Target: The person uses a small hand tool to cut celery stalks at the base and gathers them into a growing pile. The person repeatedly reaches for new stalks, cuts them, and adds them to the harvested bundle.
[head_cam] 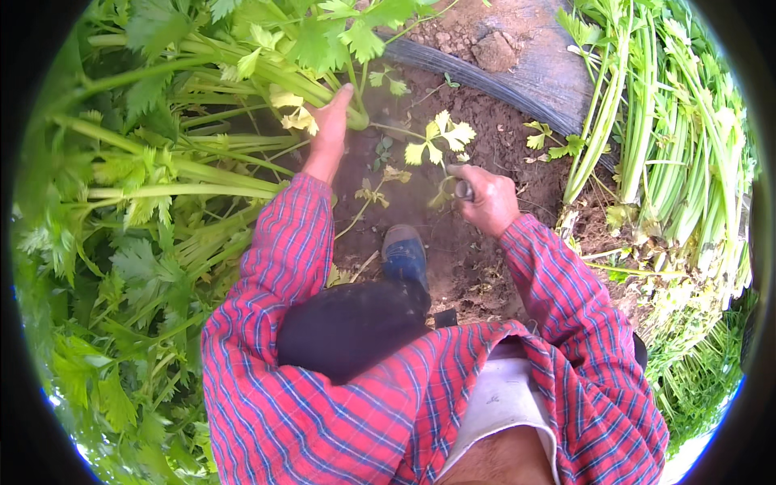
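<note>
My left hand [330,124] grips a bunch of celery [285,76] near its base, its leafy stalks reaching up and to the left. The cut-looking base end points to the right, over the soil. In my right hand [488,197] is a tool handle [464,190] with a metal end; the rest of the tool is hidden or blurred. A thin stem with pale yellow celery leaves [439,138] lies between the hands, its lower end at my right thumb and forefinger; whether they pinch it I cannot tell.
Standing celery plants [139,285] crowd the left side. Harvested celery stalks [673,163] lie in a row at the right, beside dark plastic film [533,79] with a clod of soil [494,51] on it. My boot [404,254] rests on brown soil among loose leaves.
</note>
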